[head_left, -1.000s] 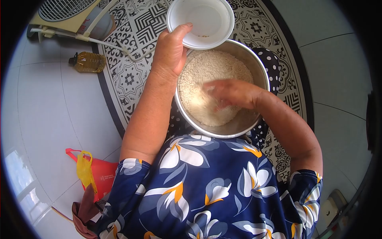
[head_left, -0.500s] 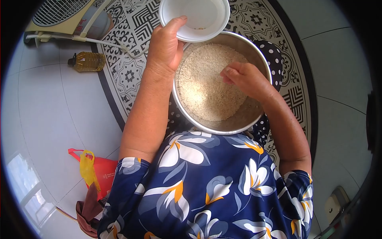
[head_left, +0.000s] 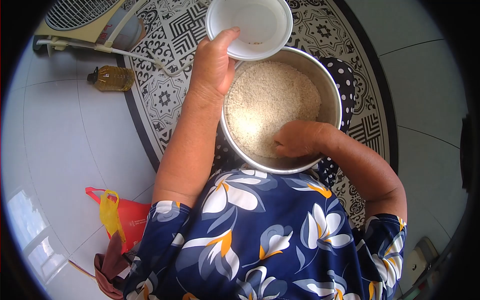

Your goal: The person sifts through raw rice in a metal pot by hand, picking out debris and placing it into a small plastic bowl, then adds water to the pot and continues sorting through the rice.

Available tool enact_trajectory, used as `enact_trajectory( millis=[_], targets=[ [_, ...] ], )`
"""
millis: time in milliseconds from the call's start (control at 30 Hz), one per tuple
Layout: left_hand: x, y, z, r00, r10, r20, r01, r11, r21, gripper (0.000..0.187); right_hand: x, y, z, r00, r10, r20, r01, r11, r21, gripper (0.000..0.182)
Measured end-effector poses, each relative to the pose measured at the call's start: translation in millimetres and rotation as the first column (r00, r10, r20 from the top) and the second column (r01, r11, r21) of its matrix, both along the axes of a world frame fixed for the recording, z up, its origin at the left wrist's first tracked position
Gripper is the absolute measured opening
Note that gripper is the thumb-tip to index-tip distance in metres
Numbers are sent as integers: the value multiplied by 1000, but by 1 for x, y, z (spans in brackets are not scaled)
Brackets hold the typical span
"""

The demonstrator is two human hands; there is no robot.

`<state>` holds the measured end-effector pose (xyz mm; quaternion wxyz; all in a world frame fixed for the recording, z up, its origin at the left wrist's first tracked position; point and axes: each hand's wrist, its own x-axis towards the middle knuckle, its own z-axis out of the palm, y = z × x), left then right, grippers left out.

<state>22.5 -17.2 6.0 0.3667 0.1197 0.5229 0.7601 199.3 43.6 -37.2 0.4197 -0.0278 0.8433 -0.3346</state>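
Observation:
A large metal pot [head_left: 332, 90] full of pale grain [head_left: 272, 92], which looks like rice, sits at my lap. My left hand [head_left: 217, 62] grips the near left rim of a white bowl [head_left: 257, 27], thumb over the edge. The bowl is above the pot's far rim, with a few small brownish bits at its bottom. My right hand [head_left: 300, 139] is inside the pot at the near right, low over the grain, with its fingers curled together. Whatever the fingertips hold, if anything, is hidden.
A patterned mat [head_left: 162, 97] lies under the pot. On the tiled floor at left are an oil bottle [head_left: 114, 78] and a red bag [head_left: 131, 220] with a yellow bag [head_left: 110, 212]. A fan [head_left: 75, 17] lies at the upper left.
My right hand has moved from the middle of the grain toward the pot's near side. My left hand and the white bowl have shifted slightly right in view.

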Motion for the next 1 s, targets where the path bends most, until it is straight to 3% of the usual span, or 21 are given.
enact_trajectory(
  millis=[100, 233, 300, 333, 367, 433, 467, 533, 567, 633, 667, 733, 767, 833, 867, 900, 967, 1000],
  targets=[
    [-3, 0, -2, 1000, -3, -3, 3, 1000, -4, 43, -12, -1, 6, 998, 16, 59, -9, 991, -132, 36],
    [1, -1, 4, 1000, -10, 3, 10, 1000, -12, 43, -29, -3, 6, 998, 20, 52, -12, 987, -159, 38],
    [0, -2, 2, 999, -27, 28, 27, 1000, 0, 43, -39, -1, 8, 988, -150, 32, 152, 935, -320, 43],
    [0, -2, 2, 999, -25, 26, 25, 1000, 1, 43, -41, -1, 5, 948, -311, 63, 312, 882, -353, 52],
    [-1, -2, 2, 998, -14, 55, 13, 1000, 7, 42, -41, 0, 5, 950, -307, 60, 308, 883, -353, 52],
    [-1, -3, 3, 997, 3, 81, -3, 1000, 11, 41, -40, 4, 5, 745, -643, -179, 524, 730, -439, 53],
    [0, -3, 4, 997, 11, 73, -13, 1000, 24, 41, -40, 8, 1, 747, -640, -179, 521, 731, -442, 53],
    [0, -3, 5, 997, 19, 70, -22, 999, 34, 41, -36, 18, -10, 447, -886, -121, 598, 396, -696, 43],
    [-1, -3, 5, 997, 11, 77, -13, 1000, 18, 40, -33, 26, -8, 446, -887, -117, 601, 394, -695, 43],
    [0, -2, 5, 996, -2, 86, 2, 1000, 0, 40, -25, 41, 2, 226, -972, -59, 790, 219, -573, 31],
    [0, -2, 5, 997, 3, 83, -4, 1000, 9, 40, -22, 44, 4, 224, -973, -59, 791, 216, -572, 31],
    [0, -2, 5, 997, 8, 81, -10, 1000, 14, 40, -16, 47, 5, 174, -973, -151, 896, 220, -385, 27],
    [0, -1, 4, 997, 6, 81, -7, 1000, 11, 40, -16, 45, 5, 173, -974, -149, 897, 218, -385, 27],
    [-1, 0, 2, 997, 0, 82, 0, 1000, 6, 40, -15, 38, 5, 468, -802, -372, 851, 522, -56, 30],
    [-2, 0, 1, 997, 1, 83, -2, 1000, 11, 40, -14, 35, 8, 538, -728, -426, 806, 591, 8, 32],
    [-2, 1, 0, 997, 3, 83, -4, 1000, 17, 40, -13, 34, 7, 535, -730, -425, 808, 589, 7, 32],
    [-1, 2, 0, 997, 2, 83, -4, 1000, 20, 40, -12, 33, 3, 683, -596, -422, 701, 697, 151, 30],
    [-1, 2, 0, 996, 5, 84, -7, 1000, 24, 39, -12, 33, 3, 684, -595, -423, 701, 697, 152, 30]
  ],
)
